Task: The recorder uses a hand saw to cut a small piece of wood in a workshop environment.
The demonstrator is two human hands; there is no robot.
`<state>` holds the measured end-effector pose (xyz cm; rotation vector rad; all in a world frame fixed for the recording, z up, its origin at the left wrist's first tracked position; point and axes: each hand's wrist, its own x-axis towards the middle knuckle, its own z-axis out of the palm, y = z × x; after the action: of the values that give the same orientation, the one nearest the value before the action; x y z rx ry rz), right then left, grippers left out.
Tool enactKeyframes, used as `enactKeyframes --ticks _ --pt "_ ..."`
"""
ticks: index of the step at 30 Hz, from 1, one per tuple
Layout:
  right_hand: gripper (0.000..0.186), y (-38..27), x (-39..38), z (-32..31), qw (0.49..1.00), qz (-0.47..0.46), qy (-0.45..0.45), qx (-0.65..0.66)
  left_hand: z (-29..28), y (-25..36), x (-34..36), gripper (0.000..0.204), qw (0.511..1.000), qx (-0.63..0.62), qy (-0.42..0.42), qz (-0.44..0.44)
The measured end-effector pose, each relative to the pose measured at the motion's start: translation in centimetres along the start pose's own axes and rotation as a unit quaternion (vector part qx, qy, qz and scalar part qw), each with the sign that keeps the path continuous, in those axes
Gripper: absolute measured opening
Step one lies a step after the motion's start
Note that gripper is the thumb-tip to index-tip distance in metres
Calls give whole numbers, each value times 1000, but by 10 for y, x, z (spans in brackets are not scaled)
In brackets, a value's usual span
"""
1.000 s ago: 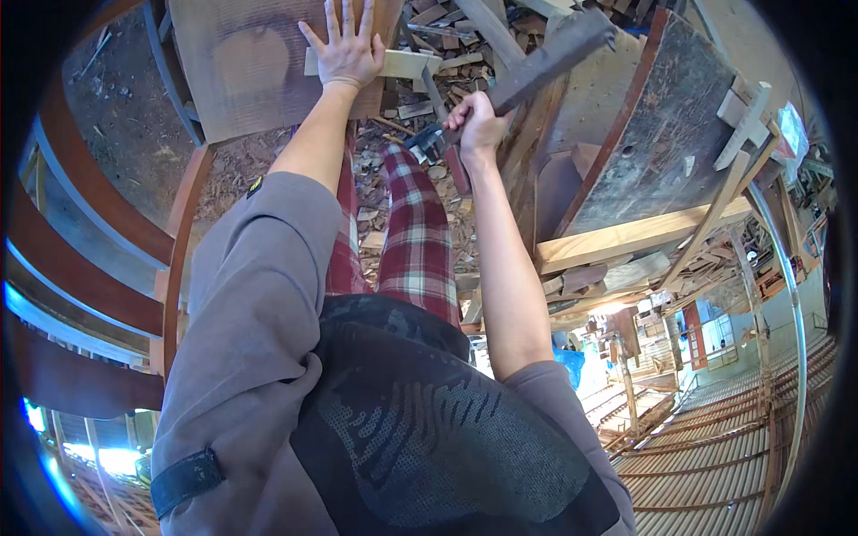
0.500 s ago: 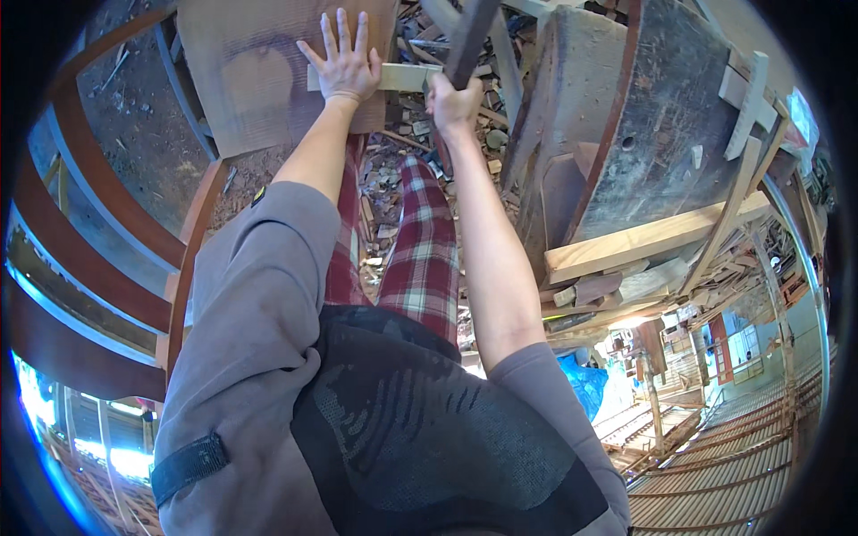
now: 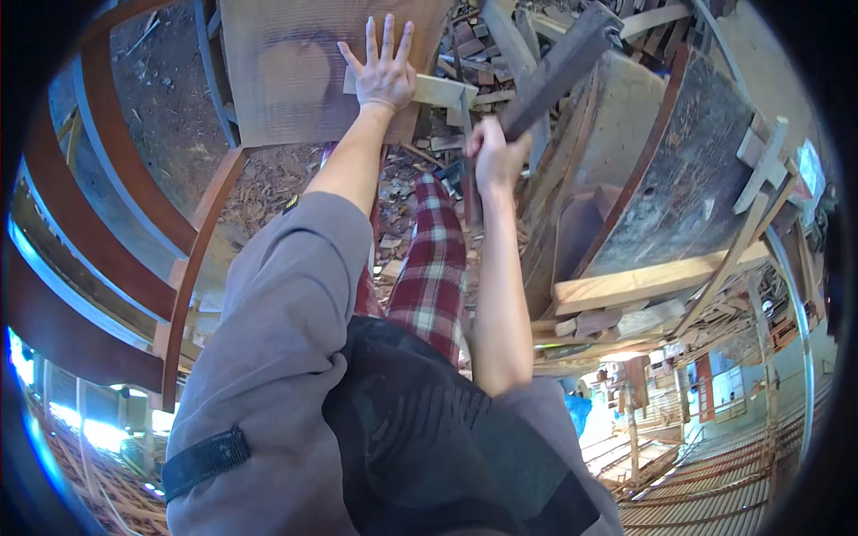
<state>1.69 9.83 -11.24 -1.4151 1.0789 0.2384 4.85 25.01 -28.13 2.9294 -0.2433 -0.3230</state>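
Observation:
My left hand [image 3: 384,80] lies flat with fingers spread, pressing on a pale wooden strip [image 3: 442,91]. Under it is a brown, corrugated cardboard-like sheet [image 3: 277,107], and the strip's right end sticks out past the sheet's edge. Closed around a frame saw is my right hand [image 3: 498,156]. The saw's thick dark wooden bar [image 3: 563,71] slants up and to the right from my fist. A thin, blade-like part [image 3: 469,183] runs down close to the strip's end; its contact with the wood is too blurred to tell.
A brown slatted wooden chair-like frame [image 3: 143,179] stands at the left. Wood scraps [image 3: 483,58] litter the ground ahead. On the right are a dark worn panel [image 3: 670,170] and a light timber beam [image 3: 661,277]. My plaid-trousered leg [image 3: 429,259] is below the strip.
The saw's dark bar has tilted further right, and my right hand sits lower relative to the strip. My left hand stays on the strip. The whole view has shifted slightly.

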Motion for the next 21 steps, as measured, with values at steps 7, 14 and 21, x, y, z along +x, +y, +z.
enactKeyframes --ticks 7,14,21 --pt "12 -39 -125 -58 999 36 -34 18 1 -8 -5 67 998 -60 30 -4" --pt "10 -74 -195 -91 995 90 -28 7 -9 -2 0 65 992 -105 74 12" --pt "8 -36 -179 -76 997 64 -43 -13 -19 1 1 66 998 -35 40 14"
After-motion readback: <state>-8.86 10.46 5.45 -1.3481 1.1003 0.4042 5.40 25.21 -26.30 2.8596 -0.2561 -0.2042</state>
